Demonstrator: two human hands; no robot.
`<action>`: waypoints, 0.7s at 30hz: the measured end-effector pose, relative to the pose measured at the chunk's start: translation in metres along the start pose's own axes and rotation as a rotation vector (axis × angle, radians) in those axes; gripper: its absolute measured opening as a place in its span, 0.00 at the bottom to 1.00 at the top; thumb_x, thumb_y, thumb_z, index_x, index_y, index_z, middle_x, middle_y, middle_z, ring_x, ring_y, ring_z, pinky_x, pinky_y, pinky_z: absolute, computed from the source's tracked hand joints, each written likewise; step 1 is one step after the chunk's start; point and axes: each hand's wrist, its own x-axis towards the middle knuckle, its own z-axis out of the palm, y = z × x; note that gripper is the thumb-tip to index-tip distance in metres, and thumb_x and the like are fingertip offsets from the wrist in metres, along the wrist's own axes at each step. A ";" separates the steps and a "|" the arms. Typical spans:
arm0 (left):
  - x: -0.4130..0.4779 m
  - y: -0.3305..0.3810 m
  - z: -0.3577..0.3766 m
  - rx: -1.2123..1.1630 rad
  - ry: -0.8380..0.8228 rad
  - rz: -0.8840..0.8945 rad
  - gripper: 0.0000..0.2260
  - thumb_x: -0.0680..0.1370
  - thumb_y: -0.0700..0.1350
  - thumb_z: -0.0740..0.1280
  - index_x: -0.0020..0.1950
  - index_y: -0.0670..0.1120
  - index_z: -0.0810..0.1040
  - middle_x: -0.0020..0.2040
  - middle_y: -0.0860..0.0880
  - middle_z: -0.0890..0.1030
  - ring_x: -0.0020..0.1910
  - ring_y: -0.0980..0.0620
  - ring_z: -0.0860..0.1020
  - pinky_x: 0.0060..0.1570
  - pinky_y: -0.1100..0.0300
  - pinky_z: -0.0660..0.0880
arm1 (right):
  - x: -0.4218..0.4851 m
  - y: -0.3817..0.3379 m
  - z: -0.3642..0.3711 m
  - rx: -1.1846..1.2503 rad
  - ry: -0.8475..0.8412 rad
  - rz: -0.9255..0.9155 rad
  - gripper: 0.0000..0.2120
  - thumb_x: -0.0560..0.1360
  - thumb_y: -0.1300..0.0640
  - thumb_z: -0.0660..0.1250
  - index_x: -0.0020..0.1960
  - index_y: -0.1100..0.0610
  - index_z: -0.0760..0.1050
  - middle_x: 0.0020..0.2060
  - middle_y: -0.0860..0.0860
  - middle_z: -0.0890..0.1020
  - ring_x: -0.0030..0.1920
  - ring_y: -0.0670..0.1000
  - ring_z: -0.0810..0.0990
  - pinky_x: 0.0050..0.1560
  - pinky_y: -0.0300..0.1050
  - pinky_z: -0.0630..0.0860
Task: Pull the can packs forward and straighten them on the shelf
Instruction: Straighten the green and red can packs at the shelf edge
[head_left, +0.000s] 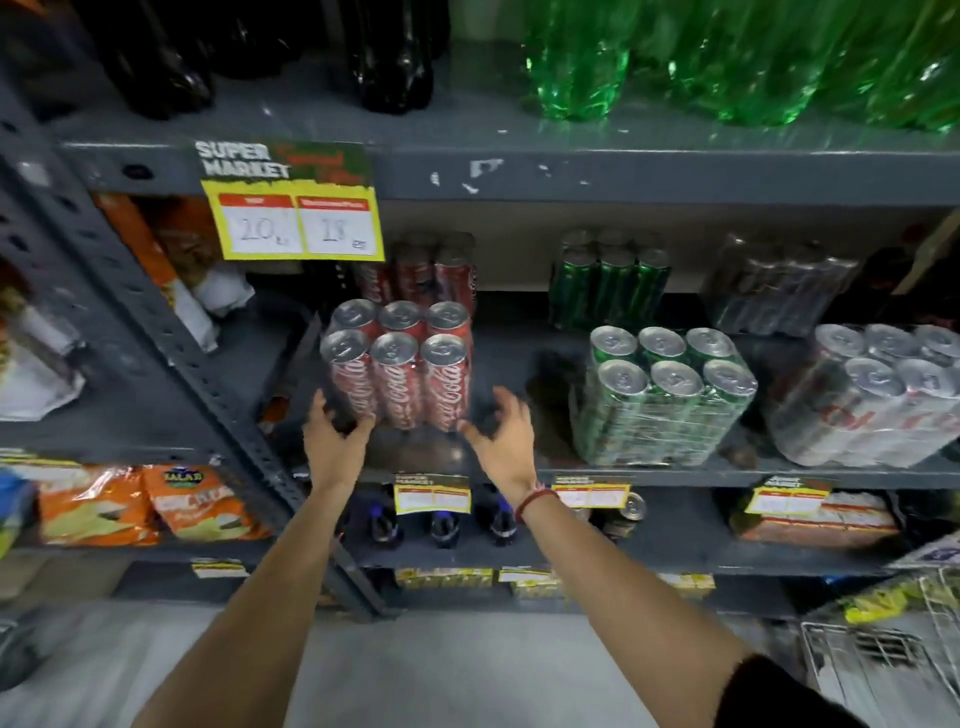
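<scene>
A shrink-wrapped pack of red cola cans (400, 374) stands near the front of the grey shelf (675, 474), slightly turned. My left hand (335, 439) grips its lower left corner, thumb on the front and fingers round the side. My right hand (501, 436) is at the lower right corner with fingers spread, the thumb tip just touching the wrap. Another red pack (434, 270) stands behind it. To the right a green can pack (670, 400) and a silver can pack (872, 405) sit forward, each with a further pack, green (608, 286) and dark (779, 296), behind it.
A yellow price sign (296, 221) hangs from the shelf above, which carries dark bottles (389, 57) and green bottles (727, 57). A perforated upright (156, 338) borders the bay on the left, with snack bags (156, 504) beyond it. A wire basket (883, 649) is at lower right.
</scene>
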 end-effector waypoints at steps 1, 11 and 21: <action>0.007 -0.002 -0.004 0.014 -0.085 -0.013 0.38 0.72 0.44 0.72 0.75 0.43 0.55 0.71 0.42 0.69 0.69 0.45 0.69 0.63 0.56 0.66 | 0.009 -0.004 0.005 -0.049 -0.081 0.014 0.37 0.69 0.56 0.74 0.72 0.63 0.61 0.68 0.61 0.68 0.68 0.60 0.68 0.69 0.55 0.66; 0.039 -0.021 -0.011 0.080 -0.361 0.016 0.34 0.68 0.41 0.76 0.70 0.44 0.64 0.66 0.43 0.75 0.65 0.44 0.73 0.66 0.45 0.70 | 0.022 -0.005 0.032 -0.101 -0.148 -0.019 0.38 0.65 0.62 0.77 0.70 0.59 0.62 0.65 0.58 0.72 0.67 0.57 0.70 0.69 0.53 0.67; 0.005 -0.039 -0.038 0.255 -0.312 0.197 0.34 0.68 0.43 0.76 0.71 0.45 0.65 0.64 0.43 0.78 0.61 0.45 0.76 0.64 0.50 0.72 | -0.008 0.012 0.032 -0.123 -0.103 -0.075 0.37 0.67 0.64 0.75 0.70 0.55 0.62 0.63 0.54 0.74 0.66 0.55 0.70 0.70 0.54 0.67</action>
